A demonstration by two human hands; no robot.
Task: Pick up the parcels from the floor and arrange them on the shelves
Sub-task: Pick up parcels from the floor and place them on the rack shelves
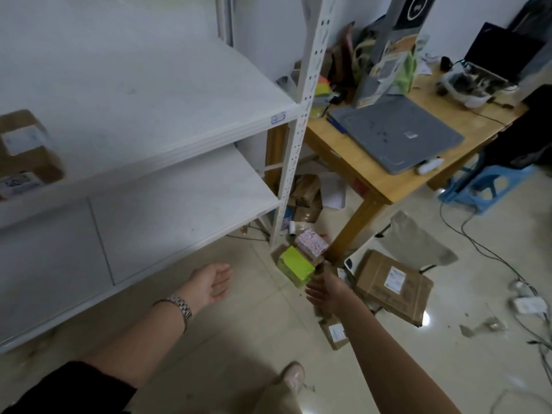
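Observation:
Parcels lie on the tiled floor by the shelf's right post: a lime-green box [295, 265], a pink patterned box [311, 242], a large flat cardboard parcel [391, 286] with a white label, and a small brown box [334, 334] under my right forearm. My right hand [324, 291] reaches down beside the green box, fingers apart, holding nothing. My left hand [213, 282] hovers palm-up over the floor before the lower shelf, empty. On the white shelf [179, 94] at far left sits a brown parcel [28, 150].
A wooden table [379, 177] right of the shelf carries a grey laptop, bags and clutter. More cardboard boxes [306, 194] lie under it. A blue stool [484, 186], a grey bag [418, 237] and cables [490, 252] are on the floor at right. My shoe [294, 376] is at the bottom.

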